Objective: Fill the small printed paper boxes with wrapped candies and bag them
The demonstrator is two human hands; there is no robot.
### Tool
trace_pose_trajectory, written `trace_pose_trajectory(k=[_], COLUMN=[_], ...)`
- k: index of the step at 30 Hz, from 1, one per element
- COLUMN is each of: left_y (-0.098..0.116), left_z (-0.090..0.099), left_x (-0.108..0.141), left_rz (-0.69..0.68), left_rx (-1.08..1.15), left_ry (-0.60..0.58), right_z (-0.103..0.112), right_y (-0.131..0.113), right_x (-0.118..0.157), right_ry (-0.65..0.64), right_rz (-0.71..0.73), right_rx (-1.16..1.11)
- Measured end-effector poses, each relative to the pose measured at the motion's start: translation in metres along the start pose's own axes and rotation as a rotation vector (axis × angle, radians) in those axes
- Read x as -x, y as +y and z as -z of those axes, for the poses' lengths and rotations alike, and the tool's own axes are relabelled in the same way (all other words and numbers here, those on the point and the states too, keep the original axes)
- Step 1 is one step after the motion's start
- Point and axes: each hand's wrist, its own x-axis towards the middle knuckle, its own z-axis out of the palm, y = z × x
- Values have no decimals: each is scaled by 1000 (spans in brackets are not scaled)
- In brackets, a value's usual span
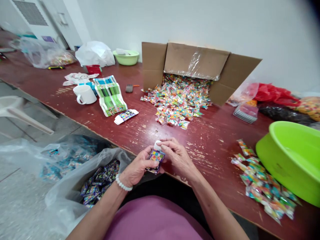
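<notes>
A small purple printed carton (156, 159) is in my left hand (143, 164), thumb across its front, close to the table edge. Its white top flap (157, 145) stands up. My right hand (176, 154) has its fingertips closed on that flap from the right side. What is inside the carton cannot be seen. Ahead on the table lies a flattened carton (126, 116) with a similar print. Beyond my hands, wrapped candies (178, 103) spill out of a cardboard box (196, 62) lying open on its side.
Folded green carton sheets (110, 95) and a white mug (84, 94) sit at left. A plastic bag (60, 193) of filled purple packs (100, 181) stands below the edge. To the right are a green basin (282, 160) and more wrapped candies (262, 183). A plastic stool (22, 111) stands far left.
</notes>
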Motion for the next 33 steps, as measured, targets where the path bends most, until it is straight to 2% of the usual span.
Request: trace_pose_trajectory(k=[2,5,7,11,14,17,19,21,23,25,29,33], left_y=[1,1,-1,-9,-15,-16,-15,-13,-11,-10,-12,-12], left_z=[-1,-2,-3,-5,-6,-6,-5,-4,-4,-4,-8,-10], left_x=[1,3,2,0,-2,-3,-4,-4,-4,-5,-5,-6], left_rz=[-8,25,32,-3,-34,-48,18,112,166,171,159,119], left_rx=[14,90,132,97,102,166,238,303,333,353,331,251], left_ry=[37,75,93,142,180,191,179,147,118,123,178,215], right_z=[-2,-4,-7,-14,-21,-21,-17,-11,-7,-7,-14,-18], right_y=[2,5,5,5,7,9,8,6,4,4,8,11], right_x=[2,4,6,11,13,14,14,13,13,13,10,3], right_ry=[-24,79,106,-76,-94,23,66,21,-41,-56,13,40], right_rz=[-93,-222,-257,-334,-329,-175,-31,95,147,93,-124,-271], right_rx=[-193,-472,-570,-656,-601,-368,-165,4,78,57,-47,-250])
